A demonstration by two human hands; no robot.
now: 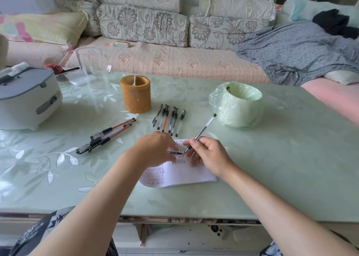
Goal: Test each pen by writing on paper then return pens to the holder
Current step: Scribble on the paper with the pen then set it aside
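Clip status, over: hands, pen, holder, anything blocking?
Right hand grips pen, tip on paper. Left hand on paper, grip unclear. Holder shows no pens; loose pens lie near it, none blocking.

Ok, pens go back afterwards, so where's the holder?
Head view: the round brown bamboo holder stands left of centre, just left of the row of clear-barrelled pens.

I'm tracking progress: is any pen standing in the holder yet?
No, nothing sticks up from the holder; the pens lie on the table, and one is in the right hand.
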